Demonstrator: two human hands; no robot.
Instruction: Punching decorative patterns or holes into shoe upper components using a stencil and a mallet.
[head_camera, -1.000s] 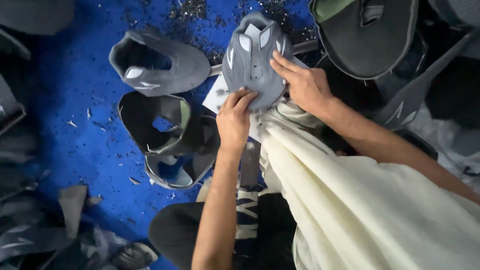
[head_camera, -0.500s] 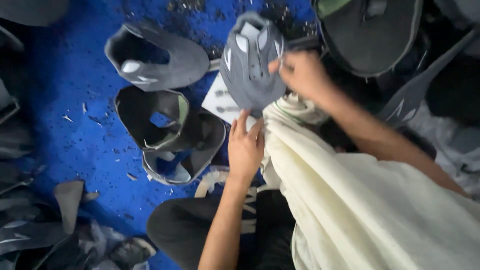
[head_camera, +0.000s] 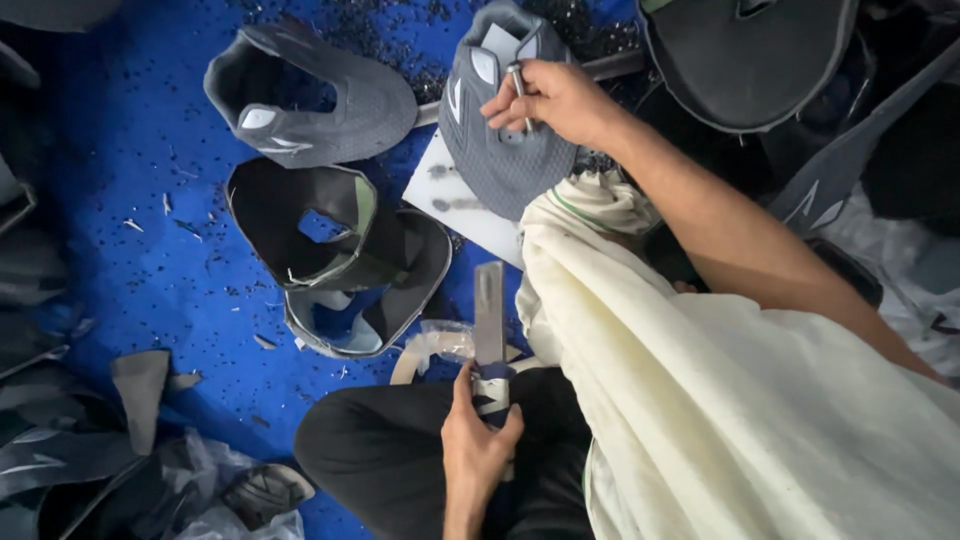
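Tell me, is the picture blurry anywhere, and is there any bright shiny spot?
Head view: mostly sharp in the middle, where the grey fabric shoe upper under the right hand shows its weave; the flat metal blade held by the left hand has a soft pale sheen; the cream cloth looks brightest; the dark corners lose detail, and the edges bend slightly.

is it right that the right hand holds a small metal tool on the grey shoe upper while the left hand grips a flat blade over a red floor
Not quite: the head view shows the floor is blue. The right hand holds a small metal tool on the grey shoe upper, and the left hand grips a flat blade.
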